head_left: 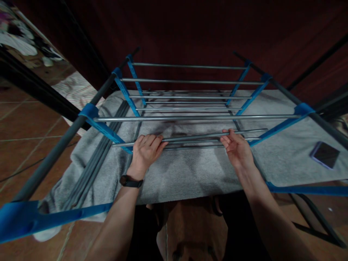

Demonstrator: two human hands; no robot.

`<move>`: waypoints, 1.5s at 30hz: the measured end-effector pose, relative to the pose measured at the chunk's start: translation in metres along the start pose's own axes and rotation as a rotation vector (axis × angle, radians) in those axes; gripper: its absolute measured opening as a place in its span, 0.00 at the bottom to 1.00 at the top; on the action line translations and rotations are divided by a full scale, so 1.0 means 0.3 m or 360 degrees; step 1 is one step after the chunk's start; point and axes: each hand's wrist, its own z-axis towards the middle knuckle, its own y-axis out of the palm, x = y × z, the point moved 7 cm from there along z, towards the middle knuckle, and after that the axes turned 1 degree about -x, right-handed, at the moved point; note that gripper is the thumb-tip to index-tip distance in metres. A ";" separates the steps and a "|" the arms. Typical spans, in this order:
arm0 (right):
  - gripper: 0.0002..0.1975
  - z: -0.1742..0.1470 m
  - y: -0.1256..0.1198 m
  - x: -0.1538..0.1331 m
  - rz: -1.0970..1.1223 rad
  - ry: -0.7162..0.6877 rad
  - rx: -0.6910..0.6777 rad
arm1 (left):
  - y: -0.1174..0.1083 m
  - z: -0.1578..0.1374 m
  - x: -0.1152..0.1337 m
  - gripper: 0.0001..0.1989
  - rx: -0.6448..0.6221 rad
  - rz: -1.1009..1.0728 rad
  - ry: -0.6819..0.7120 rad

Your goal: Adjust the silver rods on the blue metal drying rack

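A rack frame of grey tubes and blue plastic brackets (123,92) stands on a grey towel, with thin metal rods such as the front crossbar (195,118) spanning it. Below that crossbar, my left hand (146,148) is closed around a loose metal rod (198,137) near the left bracket. My right hand (236,145) pinches the same rod toward its right end between thumb and fingers, palm partly turned up. The rod's right end lies close to the right blue bracket (282,125). A dark band circles my left wrist.
Several loose grey tubes (102,159) lie on the towel (185,177) at the left. A phone (324,155) rests on the towel at the right. Blue end pieces (67,216) cross the near side. A dark red curtain (190,32) hangs behind; tiled floor shows around.
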 end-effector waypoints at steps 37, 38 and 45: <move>0.10 0.007 -0.042 0.013 0.0176 0.0066 0.0212 | -0.023 -0.011 -0.014 0.08 0.0127 0.0016 0.0003; 0.10 0.008 -0.044 0.013 0.0175 0.0067 0.0209 | -0.021 -0.012 -0.016 0.08 0.0125 0.0004 -0.0003; 0.11 0.010 -0.043 0.015 0.0203 0.0054 0.0076 | -0.013 -0.020 -0.035 0.09 0.0096 -0.0054 -0.0094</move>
